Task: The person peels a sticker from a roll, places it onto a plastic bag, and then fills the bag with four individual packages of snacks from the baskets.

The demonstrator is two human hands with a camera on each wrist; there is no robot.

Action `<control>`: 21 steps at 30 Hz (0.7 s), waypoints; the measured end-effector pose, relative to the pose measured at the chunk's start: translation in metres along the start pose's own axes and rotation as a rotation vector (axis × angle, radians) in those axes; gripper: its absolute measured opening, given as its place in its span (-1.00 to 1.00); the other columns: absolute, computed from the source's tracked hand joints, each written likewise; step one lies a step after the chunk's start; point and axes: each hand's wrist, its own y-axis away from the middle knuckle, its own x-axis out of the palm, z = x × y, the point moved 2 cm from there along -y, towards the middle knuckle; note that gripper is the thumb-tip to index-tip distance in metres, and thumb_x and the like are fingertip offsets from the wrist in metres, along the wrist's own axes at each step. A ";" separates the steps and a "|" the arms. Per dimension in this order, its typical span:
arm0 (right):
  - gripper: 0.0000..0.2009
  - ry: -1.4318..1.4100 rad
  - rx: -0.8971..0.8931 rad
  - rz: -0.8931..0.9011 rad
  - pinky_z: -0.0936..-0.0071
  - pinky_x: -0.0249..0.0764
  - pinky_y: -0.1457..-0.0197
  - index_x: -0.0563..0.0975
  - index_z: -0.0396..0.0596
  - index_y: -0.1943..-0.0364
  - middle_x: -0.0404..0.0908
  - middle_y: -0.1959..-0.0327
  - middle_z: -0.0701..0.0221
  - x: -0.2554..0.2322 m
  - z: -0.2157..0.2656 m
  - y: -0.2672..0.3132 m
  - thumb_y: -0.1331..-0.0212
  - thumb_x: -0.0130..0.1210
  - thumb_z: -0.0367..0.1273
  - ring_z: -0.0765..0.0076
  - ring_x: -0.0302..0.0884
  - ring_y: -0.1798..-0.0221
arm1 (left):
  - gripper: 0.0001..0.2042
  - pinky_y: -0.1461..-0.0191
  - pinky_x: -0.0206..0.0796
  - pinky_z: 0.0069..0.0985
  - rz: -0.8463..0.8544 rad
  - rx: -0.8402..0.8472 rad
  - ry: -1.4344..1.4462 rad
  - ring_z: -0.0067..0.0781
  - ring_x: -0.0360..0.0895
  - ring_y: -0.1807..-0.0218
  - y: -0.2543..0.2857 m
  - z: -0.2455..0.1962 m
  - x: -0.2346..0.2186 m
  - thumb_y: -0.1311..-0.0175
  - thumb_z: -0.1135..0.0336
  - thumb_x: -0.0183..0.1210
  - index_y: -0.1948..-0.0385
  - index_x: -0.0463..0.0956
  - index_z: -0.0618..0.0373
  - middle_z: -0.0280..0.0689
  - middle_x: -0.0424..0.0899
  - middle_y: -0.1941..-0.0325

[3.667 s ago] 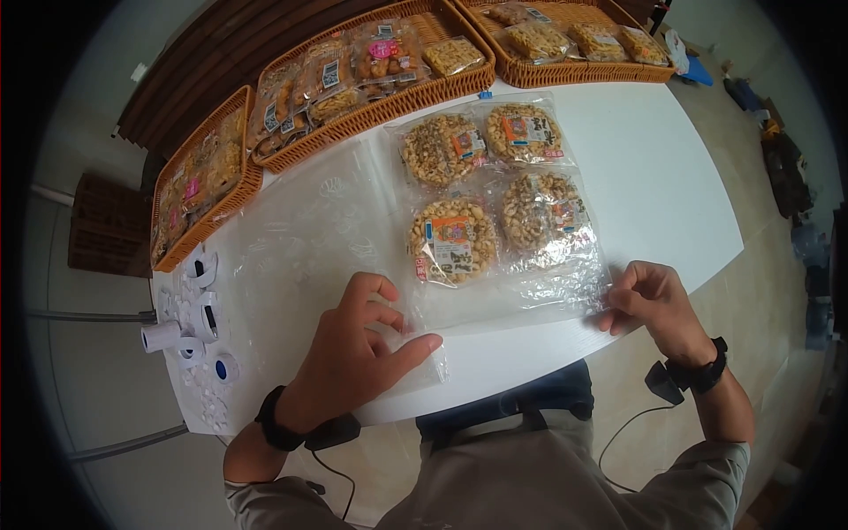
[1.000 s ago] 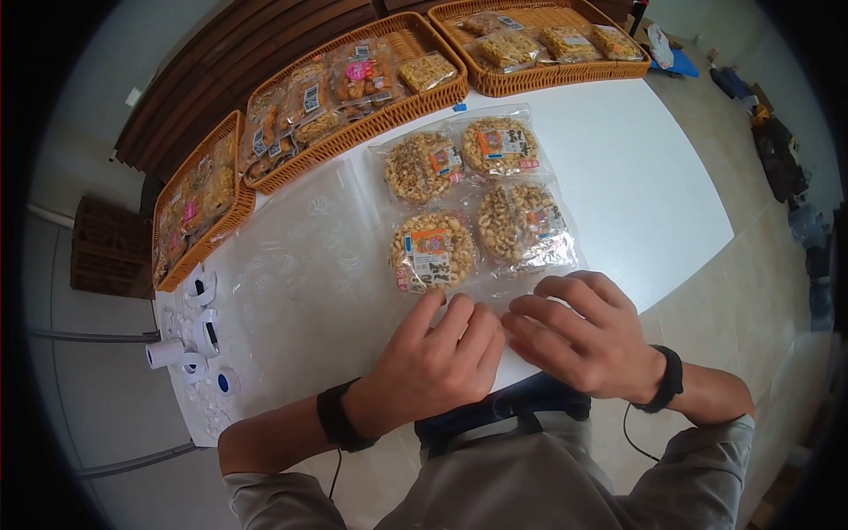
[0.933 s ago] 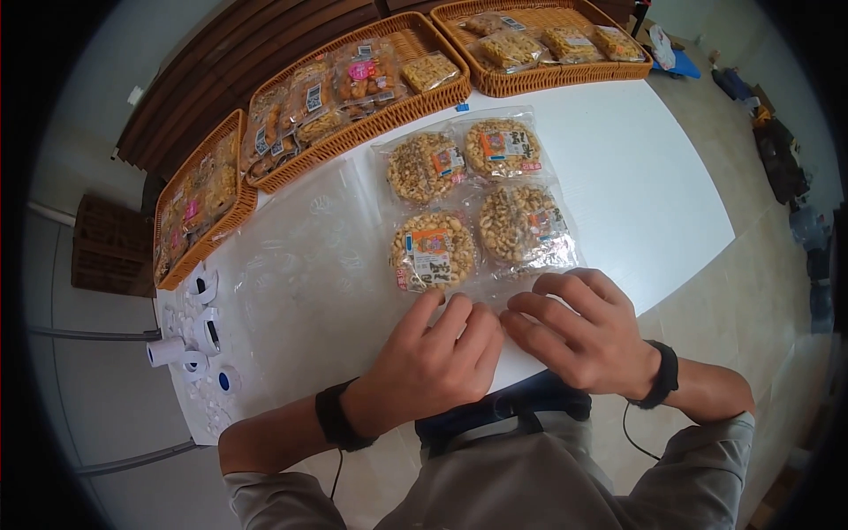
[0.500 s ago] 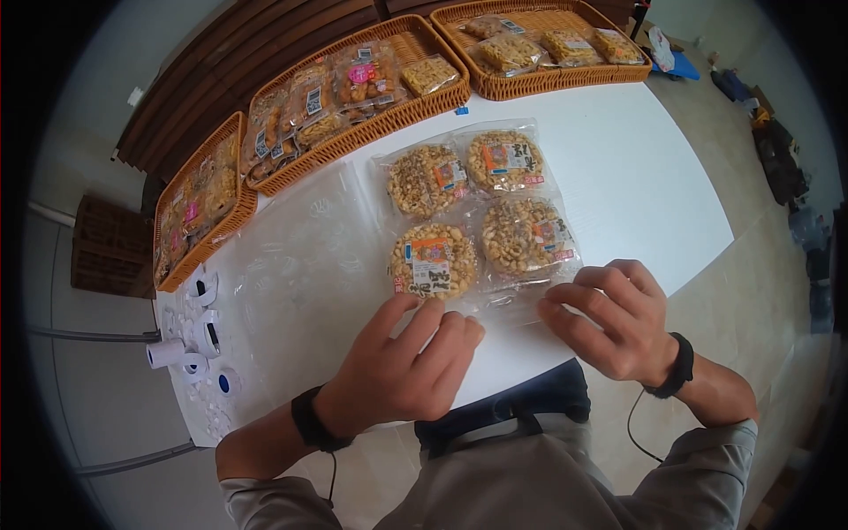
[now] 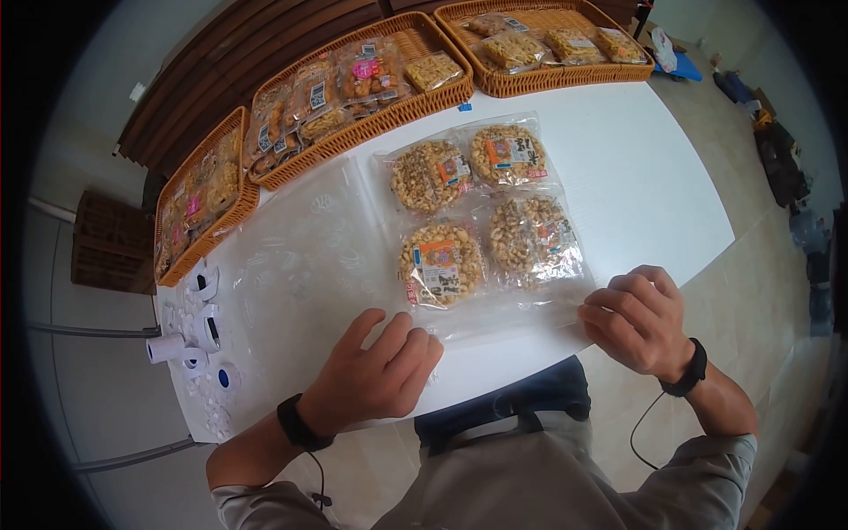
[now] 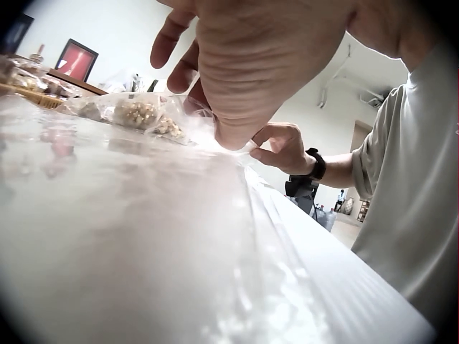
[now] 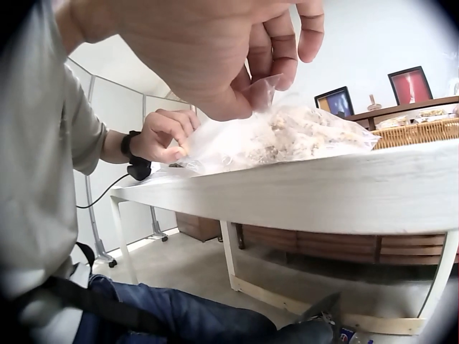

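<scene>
A large clear plastic bag (image 5: pixel 495 322) lies on the white table with several round packaged nut or puffed-grain cakes (image 5: pixel 429 178) inside, each with an orange and white label. Its near edge is stretched between my hands. My left hand (image 5: pixel 382 367) pinches the left end of that edge; in the right wrist view its thumb and finger meet at the film. At the right end, my right hand (image 5: pixel 643 325) pinches the corner, and a tip of film (image 7: pixel 265 89) sticks up between thumb and fingers. Part of the gripped film is hidden behind the left hand (image 6: pixel 265 64) in the left wrist view.
Clear plastic sheets or bags (image 5: pixel 300 283) lie left of the packed bag. Wicker trays (image 5: pixel 362 132) of packaged snacks line the table's far side. Label rolls (image 5: pixel 165 348) and paper scraps lie at the left edge. A blue clip (image 5: pixel 465 107) lies by the middle tray.
My hands, close together at the middle of the bag's near edge a second ago, have moved apart to its two ends. The near edge is now drawn out straighter.
</scene>
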 end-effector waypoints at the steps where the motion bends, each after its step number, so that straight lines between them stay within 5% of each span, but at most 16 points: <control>1: -0.77 0.002 0.003 0.007 0.38 0.47 0.18 0.60 -0.05 0.33 0.64 0.31 0.47 -0.001 -0.001 0.002 0.12 0.39 -0.48 0.39 0.57 0.27 | -0.90 -0.08 0.42 -0.27 0.011 0.005 0.002 -0.36 0.58 0.14 0.003 -0.001 0.000 -0.08 0.39 0.35 0.38 0.63 0.02 -0.37 0.59 0.33; 21: -0.78 -0.039 -0.054 -0.005 0.33 0.51 0.11 0.57 -0.02 0.38 0.63 0.30 0.48 0.004 -0.018 0.026 0.10 0.41 -0.42 0.36 0.58 0.26 | -0.95 -0.28 0.37 -0.13 0.075 0.069 -0.019 -0.41 0.53 0.06 0.019 0.003 -0.009 -0.20 0.40 0.24 0.36 0.61 0.09 -0.37 0.51 0.29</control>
